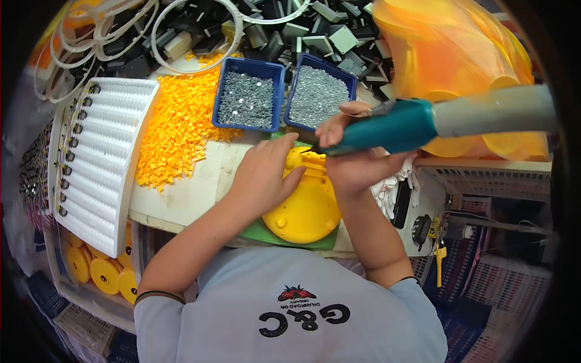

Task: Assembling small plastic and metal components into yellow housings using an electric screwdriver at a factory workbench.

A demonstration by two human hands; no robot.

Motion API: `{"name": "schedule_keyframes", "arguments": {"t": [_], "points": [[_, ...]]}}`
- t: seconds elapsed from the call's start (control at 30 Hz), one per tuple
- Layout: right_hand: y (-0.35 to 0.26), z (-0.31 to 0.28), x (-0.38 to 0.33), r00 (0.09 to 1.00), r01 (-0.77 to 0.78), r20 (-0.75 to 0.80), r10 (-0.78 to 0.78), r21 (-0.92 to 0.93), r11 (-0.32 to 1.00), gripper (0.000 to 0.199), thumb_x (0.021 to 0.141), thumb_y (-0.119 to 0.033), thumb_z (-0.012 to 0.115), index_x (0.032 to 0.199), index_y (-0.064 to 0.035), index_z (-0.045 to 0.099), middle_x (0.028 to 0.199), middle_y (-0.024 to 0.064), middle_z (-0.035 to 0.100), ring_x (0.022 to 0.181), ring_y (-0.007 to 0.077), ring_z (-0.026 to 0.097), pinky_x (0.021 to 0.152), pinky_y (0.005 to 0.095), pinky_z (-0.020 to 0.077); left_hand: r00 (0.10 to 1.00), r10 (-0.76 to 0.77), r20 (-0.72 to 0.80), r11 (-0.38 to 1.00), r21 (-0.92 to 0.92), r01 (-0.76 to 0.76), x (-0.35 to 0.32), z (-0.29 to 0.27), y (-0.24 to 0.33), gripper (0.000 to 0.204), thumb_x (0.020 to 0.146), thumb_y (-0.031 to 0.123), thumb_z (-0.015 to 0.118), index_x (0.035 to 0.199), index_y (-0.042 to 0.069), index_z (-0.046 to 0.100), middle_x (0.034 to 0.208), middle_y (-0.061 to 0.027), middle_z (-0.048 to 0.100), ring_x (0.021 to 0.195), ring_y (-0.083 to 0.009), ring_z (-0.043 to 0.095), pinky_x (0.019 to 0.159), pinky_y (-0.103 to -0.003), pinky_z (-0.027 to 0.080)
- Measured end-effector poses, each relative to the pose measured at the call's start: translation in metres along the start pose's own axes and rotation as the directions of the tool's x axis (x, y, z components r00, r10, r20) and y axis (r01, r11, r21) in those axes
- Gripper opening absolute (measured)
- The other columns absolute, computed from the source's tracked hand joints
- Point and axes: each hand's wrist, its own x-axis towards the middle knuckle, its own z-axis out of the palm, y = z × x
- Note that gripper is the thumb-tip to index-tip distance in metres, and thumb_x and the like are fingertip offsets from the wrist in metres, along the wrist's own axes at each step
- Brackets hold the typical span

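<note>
The left hand (261, 174) is pressing down flat on a round yellow plastic part (307, 209), fingers spread over its left upper edge and holding it steady, while the right hand (357, 154) is wrapping closed around a teal power screwdriver (387, 128) whose tip is pointing down-left at the far rim of that part. The yellow part is lying on a green mat (272, 235) at the near edge of the workbench (193, 193), right in front of the person. Just beyond the hands two blue bins of small silver screws (248, 97) are sitting side by side — the right bin is nearly touching the right hand's fingers. To the left a loose heap of small orange pieces (178, 124) is spreading across the bench, and further left a white ribbed tray (106, 160) is leaning at a tilt. Far right, a clear bag of orange discs (460, 54) is bulging behind the tool — more yellow wheels (100, 272) are standing stacked below the bench at near left.
</note>
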Motion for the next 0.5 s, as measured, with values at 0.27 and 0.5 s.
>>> {"name": "schedule_keyframes", "arguments": {"t": [0.27, 0.5], "points": [[0.03, 0.002, -0.001, 0.999, -0.045, -0.019, 0.048, 0.111, 0.993, 0.101, 0.09, -0.085, 0.033, 0.109, 0.0094, 0.063, 0.076, 0.0167, 0.065, 0.069, 0.027, 0.064, 0.069, 0.0369, 0.0526, 0.996, -0.072, 0.056, 0.997, -0.008, 0.072, 0.011, 0.005, 0.001, 0.058, 0.085, 0.022, 0.079, 0.134, 0.001, 0.058, 0.111, -0.0215, 0.071, 0.103, -0.0399, 0.066, 0.088, -0.048, 0.053], [0.038, 0.007, -0.005, 0.999, -0.034, 0.003, 0.034, -0.069, 0.997, 0.096, 0.093, -0.079, 0.035, 0.106, 0.011, 0.063, 0.084, 0.0173, 0.066, 0.066, 0.0259, 0.064, 0.065, 0.0373, 0.0528, 0.996, -0.071, 0.054, 0.997, -0.012, 0.072, 0.011, 0.005, 0.001, 0.06, 0.081, 0.014, 0.079, 0.136, 0.003, 0.056, 0.106, -0.0208, 0.071, 0.098, -0.0417, 0.067, 0.084, -0.051, 0.053]]}}
